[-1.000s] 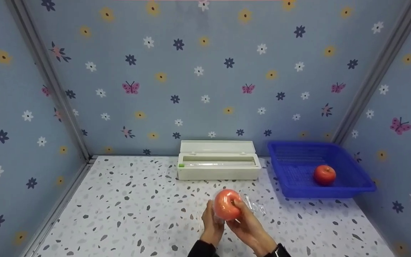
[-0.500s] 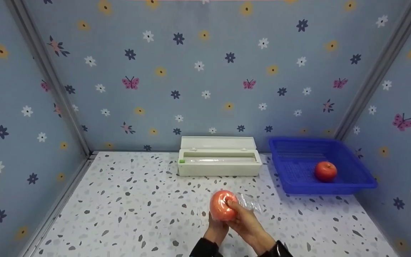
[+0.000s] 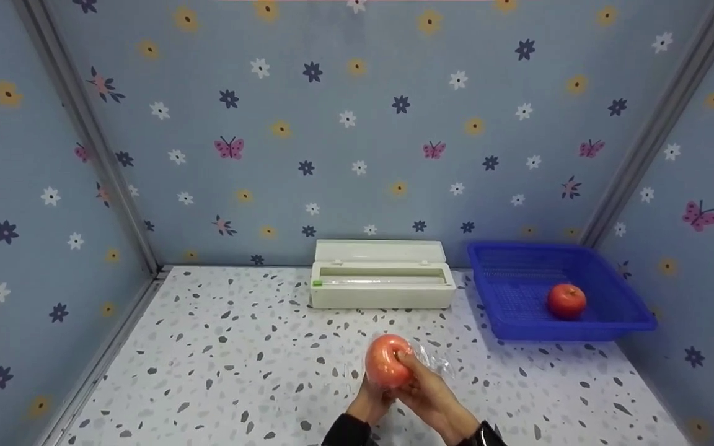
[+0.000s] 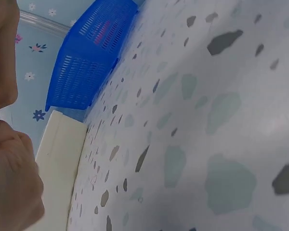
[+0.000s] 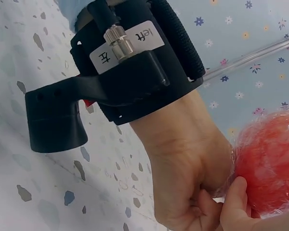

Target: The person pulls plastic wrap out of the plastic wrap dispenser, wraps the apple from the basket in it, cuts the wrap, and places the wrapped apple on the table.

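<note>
A red apple [image 3: 387,361], wrapped in clear plastic film, is held above the speckled table in the head view. My right hand [image 3: 432,396] grips its right side, thumb pressing near the stem hollow. Below the fruit, my left hand [image 3: 369,399] holds it from underneath, its fingers largely hidden by the apple. A loose flap of cling film [image 3: 436,360] sticks out to the right. In the right wrist view, shiny film wrinkles over the apple [image 5: 272,163], and the left hand's fingers [image 5: 204,207] curl close to the right hand's fingertips [image 5: 236,192].
Behind the hands stands a white cling film dispenser [image 3: 382,297], lid raised, with a film roll [image 3: 382,281] inside. To its right is a blue plastic basket [image 3: 571,332] holding another red apple [image 3: 566,301]. Flower-patterned walls [image 3: 357,186] enclose the back and sides.
The wrapped apple has shifted slightly left and down. My left hand has slid from the apple's left side to beneath it, while the right thumb stays near the stem hollow.
</note>
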A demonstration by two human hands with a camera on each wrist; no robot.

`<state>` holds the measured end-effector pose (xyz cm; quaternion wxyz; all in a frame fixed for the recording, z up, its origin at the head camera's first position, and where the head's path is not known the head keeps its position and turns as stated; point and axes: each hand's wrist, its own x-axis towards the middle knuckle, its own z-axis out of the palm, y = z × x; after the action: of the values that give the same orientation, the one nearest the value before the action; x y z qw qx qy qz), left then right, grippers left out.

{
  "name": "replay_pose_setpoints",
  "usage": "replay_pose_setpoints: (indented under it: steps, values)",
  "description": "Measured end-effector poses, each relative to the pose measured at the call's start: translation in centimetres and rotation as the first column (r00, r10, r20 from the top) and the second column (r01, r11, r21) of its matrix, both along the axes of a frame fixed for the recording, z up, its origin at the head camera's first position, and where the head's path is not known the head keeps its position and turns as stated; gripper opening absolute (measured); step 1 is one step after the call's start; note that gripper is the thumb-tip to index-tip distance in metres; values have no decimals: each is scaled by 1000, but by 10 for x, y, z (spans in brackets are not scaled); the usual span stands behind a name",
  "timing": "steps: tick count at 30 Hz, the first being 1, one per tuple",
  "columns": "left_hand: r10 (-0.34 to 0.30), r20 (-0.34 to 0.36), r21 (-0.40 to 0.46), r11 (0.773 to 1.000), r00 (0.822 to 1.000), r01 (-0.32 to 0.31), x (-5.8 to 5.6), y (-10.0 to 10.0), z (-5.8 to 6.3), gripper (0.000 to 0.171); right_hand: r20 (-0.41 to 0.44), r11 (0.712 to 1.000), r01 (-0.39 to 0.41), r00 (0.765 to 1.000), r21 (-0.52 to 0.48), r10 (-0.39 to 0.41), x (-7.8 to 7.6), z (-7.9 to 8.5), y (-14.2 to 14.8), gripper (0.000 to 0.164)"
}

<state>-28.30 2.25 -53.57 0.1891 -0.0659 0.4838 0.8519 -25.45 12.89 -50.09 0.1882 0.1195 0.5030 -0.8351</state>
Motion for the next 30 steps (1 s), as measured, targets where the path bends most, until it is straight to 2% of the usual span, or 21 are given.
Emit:
replay_pose_setpoints:
  steps: [4, 6, 9, 12, 14, 18, 22, 27, 30]
  values:
    - [30, -25, -137, 990, 999, -33, -5, -12, -15, 34, 4, 1000, -10, 1000, -5, 10, 1, -5, 1, 76]
    - [8, -35, -166, 986, 999, -14, -7, -22, -21, 25, 6, 1000, -8, 1000, 18, 8, 2, -6, 2, 75]
    - [-46, -11, -99, 994, 999, 45, -10, -34, -25, 25, -10, 999, 16, 1000, 44, -15, 1, -9, 5, 78]
    - [-102, 38, 26, 995, 994, 101, -11, -41, -21, 42, -28, 996, 50, 998, 77, -48, -1, -12, 6, 78]
    - [-144, 59, 112, 984, 988, 137, -11, -41, -15, 55, -36, 994, 49, 998, 101, -45, -2, -12, 5, 77]
    - [-150, 87, 221, 967, 985, 127, -7, -35, -5, 67, -33, 974, 37, 999, 225, -30, 2, -12, -1, 77]
    - [-116, 122, 267, 960, 986, 80, -5, -32, -1, 68, -38, 949, 57, 998, 309, -47, 3, -11, -6, 76]
    - [-173, 136, 282, 951, 976, 129, -5, -35, -2, 74, -40, 946, 81, 997, 314, -73, 2, -14, -5, 74]
    - [-183, 98, 219, 963, 978, 158, -3, -35, -2, 78, -39, 946, 108, 994, 305, -101, 1, -18, -2, 75]
